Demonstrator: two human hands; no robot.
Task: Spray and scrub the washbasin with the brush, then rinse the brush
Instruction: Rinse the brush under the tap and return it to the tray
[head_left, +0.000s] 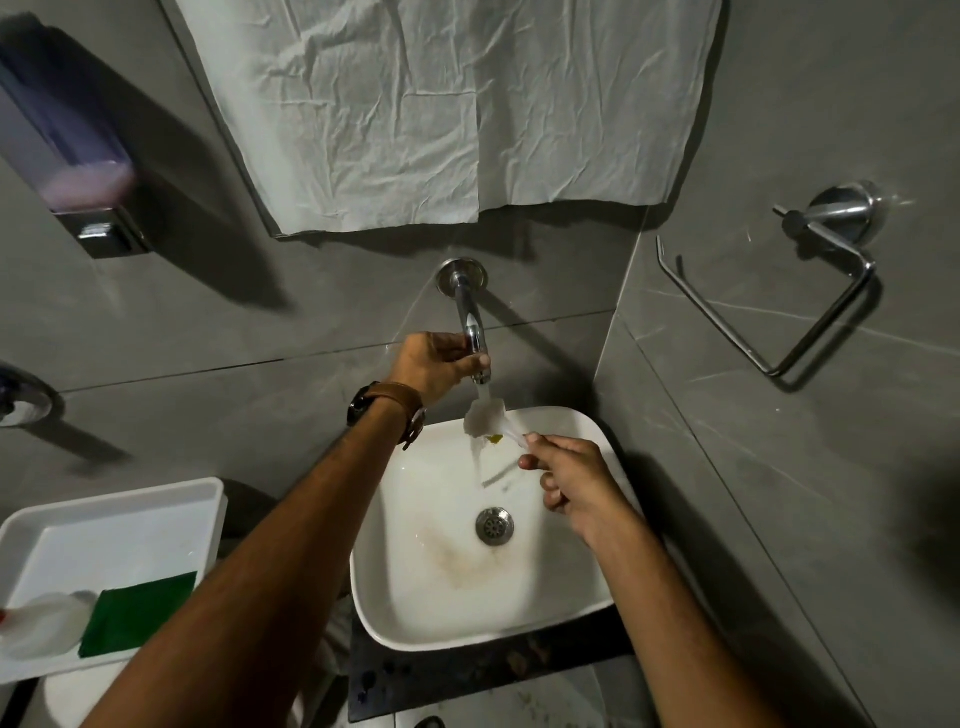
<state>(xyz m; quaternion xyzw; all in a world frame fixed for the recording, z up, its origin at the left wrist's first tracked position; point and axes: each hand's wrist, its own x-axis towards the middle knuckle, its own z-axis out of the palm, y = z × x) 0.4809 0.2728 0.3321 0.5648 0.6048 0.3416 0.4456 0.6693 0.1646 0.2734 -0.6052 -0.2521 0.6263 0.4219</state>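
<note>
A white washbasin (571, 597) sits below a chrome wall tap (467, 312), with brownish stains around its metal drain (494, 526). Water runs from the tap's spout onto the white head of a brush (484, 414). My right hand (571, 480) grips the brush's clear handle and holds the head under the stream, over the back of the basin. My left hand (439, 364) is wrapped around the end of the tap. A brown-strapped watch is on that wrist.
A white tray (130, 525) at the left holds a green scrub pad (137, 613) and a white spray bottle (41, 623). A soap dispenser (78, 156) hangs upper left. A chrome towel ring (810, 280) is on the right wall. Crumpled paper (441, 104) covers the mirror.
</note>
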